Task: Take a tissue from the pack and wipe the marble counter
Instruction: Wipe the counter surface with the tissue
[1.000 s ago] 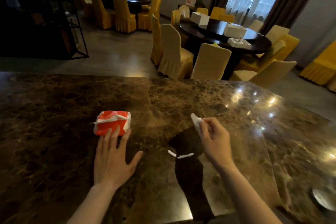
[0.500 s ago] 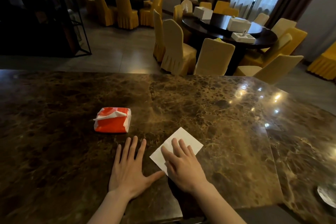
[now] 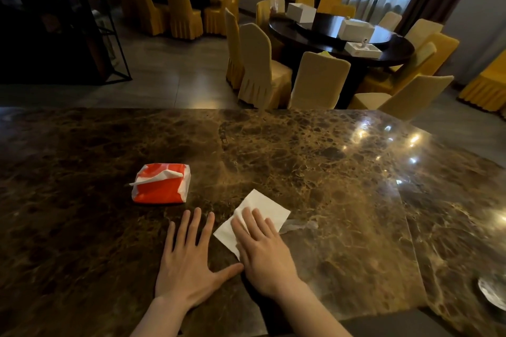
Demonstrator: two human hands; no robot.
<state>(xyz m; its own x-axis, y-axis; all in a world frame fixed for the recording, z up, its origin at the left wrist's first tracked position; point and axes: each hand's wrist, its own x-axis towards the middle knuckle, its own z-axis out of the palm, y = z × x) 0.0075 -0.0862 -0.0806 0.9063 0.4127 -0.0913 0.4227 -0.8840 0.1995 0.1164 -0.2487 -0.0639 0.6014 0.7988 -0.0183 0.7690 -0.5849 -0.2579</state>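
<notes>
Marble counter [image 3: 315,161], one tissue [image 3: 262,206], one pack [image 3: 161,183]; two flat hands

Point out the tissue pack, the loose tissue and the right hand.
tissue pack [image 3: 161,185]: head view, on its red top face.
loose tissue [image 3: 264,204]: head view, on the bare far corner.
right hand [image 3: 262,252]: head view, on its back.

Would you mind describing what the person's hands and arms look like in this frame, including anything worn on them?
Both are bare. The left hand and right hand wear no gloves, and no rings, watch or bracelet can be seen. The forearms are uncovered right down to the bottom edge of the picture, with no sleeve or cuff in view. There are no visible markings.
</notes>
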